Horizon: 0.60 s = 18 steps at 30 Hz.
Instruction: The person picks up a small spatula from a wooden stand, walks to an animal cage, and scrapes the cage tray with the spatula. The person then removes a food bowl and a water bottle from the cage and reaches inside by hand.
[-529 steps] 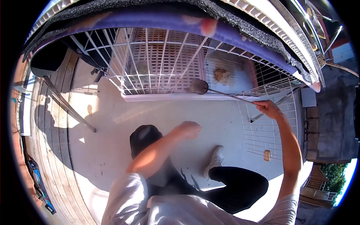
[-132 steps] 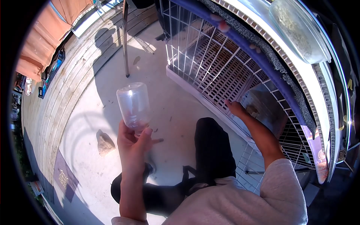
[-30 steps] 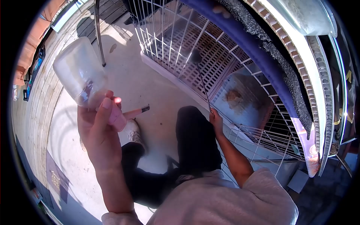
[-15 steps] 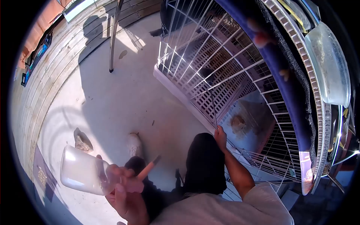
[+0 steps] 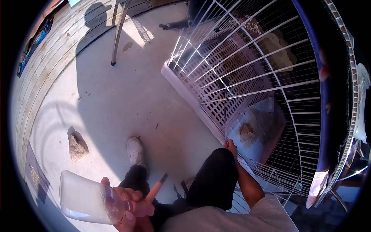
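Note:
My left hand [image 5: 131, 197] is closed around the neck of a translucent bottle [image 5: 83, 198], which lies tilted on its side in the air. From the bottle's end sticks a pink tapered nozzle [image 5: 154, 191] with a dark tip, pointing up and right. By my right knee, my right hand [image 5: 230, 148] is closed on the near end of a thin metal rod [image 5: 225, 120]. The rod reaches up to the bars of a white wire cage [image 5: 270, 70]. Inside the cage is a slotted pinkish plastic floor [image 5: 216, 58]. A dark blurred patch near the rod's far end cannot be made out.
A blue sheet with a brown stain [image 5: 259, 120] lies in the cage's near part. A stone [image 5: 78, 149] rests on the pale floor [image 5: 112, 104] near my shoe [image 5: 134, 150]. A metal leg [image 5: 120, 34] stands by wooden boards [image 5: 54, 50]. Purple fabric [image 5: 324, 96] edges the cage.
The view has shifted, so the cage fills more of it and the cover sits farther right. My left hand and bottle appear lower. Both hands keep their holds.

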### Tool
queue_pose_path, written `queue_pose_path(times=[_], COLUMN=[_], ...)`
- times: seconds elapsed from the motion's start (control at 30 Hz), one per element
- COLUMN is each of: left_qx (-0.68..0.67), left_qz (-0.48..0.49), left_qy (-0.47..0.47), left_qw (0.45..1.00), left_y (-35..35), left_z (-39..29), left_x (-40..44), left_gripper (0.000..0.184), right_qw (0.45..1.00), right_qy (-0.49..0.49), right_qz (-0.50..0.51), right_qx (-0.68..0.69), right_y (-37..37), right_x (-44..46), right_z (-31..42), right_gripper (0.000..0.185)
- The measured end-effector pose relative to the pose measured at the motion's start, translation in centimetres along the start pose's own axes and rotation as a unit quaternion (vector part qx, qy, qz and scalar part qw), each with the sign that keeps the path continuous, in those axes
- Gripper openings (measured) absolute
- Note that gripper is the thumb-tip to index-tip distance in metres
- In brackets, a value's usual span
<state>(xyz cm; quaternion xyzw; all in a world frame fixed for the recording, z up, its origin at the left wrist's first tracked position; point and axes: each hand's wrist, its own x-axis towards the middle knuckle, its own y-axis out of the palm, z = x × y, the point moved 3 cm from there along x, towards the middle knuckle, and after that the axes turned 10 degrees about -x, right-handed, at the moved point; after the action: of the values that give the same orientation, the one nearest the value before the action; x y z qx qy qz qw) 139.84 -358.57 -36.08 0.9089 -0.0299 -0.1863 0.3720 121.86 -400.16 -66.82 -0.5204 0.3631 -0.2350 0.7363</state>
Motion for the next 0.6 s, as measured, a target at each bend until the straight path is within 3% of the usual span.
queue_pose_path(times=[0.13,0.27,0.33,0.37,0.4,0.47,0.5,0.53,0.57,0.6], left_qx=[-0.045,0.06,0.049,0.01,-0.029,-0.199,-0.187,-0.175,-0.346,-0.502], left_qz=[-0.027,-0.085,-0.076,-0.054,-0.031,-0.086,-0.097,-0.109,-0.139,-0.163], left_qy=[0.004,-0.016,-0.008,0.004,0.017,-0.096,-0.098,-0.1,-0.001,0.098], left_qw=[0.999,0.994,0.996,0.998,0.999,0.972,0.973,0.973,0.928,0.843], left_y=[0.8,0.4,-0.1,-0.7,-1.3,-3.2,-2.5,-1.8,-1.1,-0.8], left_z=[0.3,0.3,0.5,0.6,0.7,0.7,0.7,0.7,2.1,4.2], left_x=[0.3,0.8,1.1,1.0,0.9,0.9,1.3,1.6,1.4,0.8], left_gripper=[0.062,0.062,0.055,0.048,0.042,0.026,0.017,0.012,0.014,0.017], right_qw=[0.997,0.988,0.975,0.967,0.98,0.981,0.975,0.942,0.894,0.874], right_qy=[-0.038,-0.087,-0.101,-0.108,-0.139,-0.189,-0.211,-0.311,-0.423,-0.463], right_qz=[0.049,0.05,0.045,0.042,-0.006,-0.042,-0.031,-0.078,-0.098,-0.106], right_qx=[-0.054,-0.114,-0.191,-0.228,-0.143,0.008,0.07,0.098,0.115,0.1], right_y=[0.0,-1.1,-3.2,-4.3,-5.3,-6.6,-6.9,-5.5,-6.1,-5.5], right_x=[2.3,4.8,6.0,7.0,8.8,13.3,16.2,19.7,21.8,23.9], right_z=[-0.2,0.6,2.7,4.0,5.3,9.0,11.4,12.9,17.2,20.2], right_gripper=[0.024,0.027,0.028,0.029,0.028,0.022,0.017,0.013,0.012,0.011])
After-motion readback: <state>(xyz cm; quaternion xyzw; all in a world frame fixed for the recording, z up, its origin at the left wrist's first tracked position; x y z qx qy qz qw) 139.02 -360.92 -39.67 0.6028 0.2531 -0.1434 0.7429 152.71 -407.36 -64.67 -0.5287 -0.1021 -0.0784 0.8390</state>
